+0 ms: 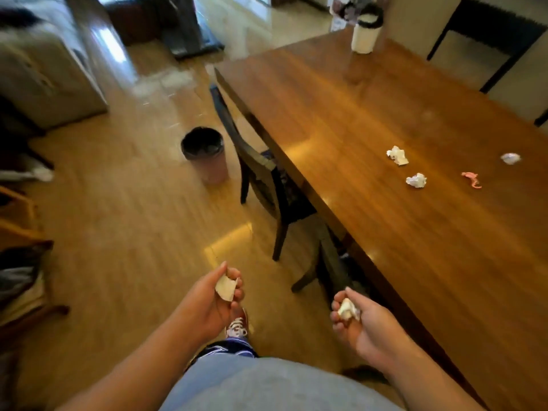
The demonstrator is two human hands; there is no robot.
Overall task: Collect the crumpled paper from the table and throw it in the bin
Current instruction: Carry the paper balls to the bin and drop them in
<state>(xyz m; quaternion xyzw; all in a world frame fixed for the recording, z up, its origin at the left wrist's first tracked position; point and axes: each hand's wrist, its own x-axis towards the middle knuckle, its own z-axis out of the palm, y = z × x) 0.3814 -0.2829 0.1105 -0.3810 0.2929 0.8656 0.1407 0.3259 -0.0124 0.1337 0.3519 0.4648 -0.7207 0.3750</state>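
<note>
My left hand [212, 304] is closed around a crumpled piece of paper [225, 287], low over the floor. My right hand [360, 324] grips another crumpled paper ball [348, 310], just off the table's near-left edge. On the wooden table [370, 108] lie three white crumpled papers [398, 155] [416, 180] [510, 158] and a pink scrap [472, 179]. The round bin [204, 154] with a dark liner stands on the floor ahead, left of the table.
A dark wooden chair [261, 179] is tucked under the table's left side, beside the bin. A white cylinder container [366, 32] stands at the table's far end. A sofa [44, 69] is on the left, clutter [20, 262] along the left edge.
</note>
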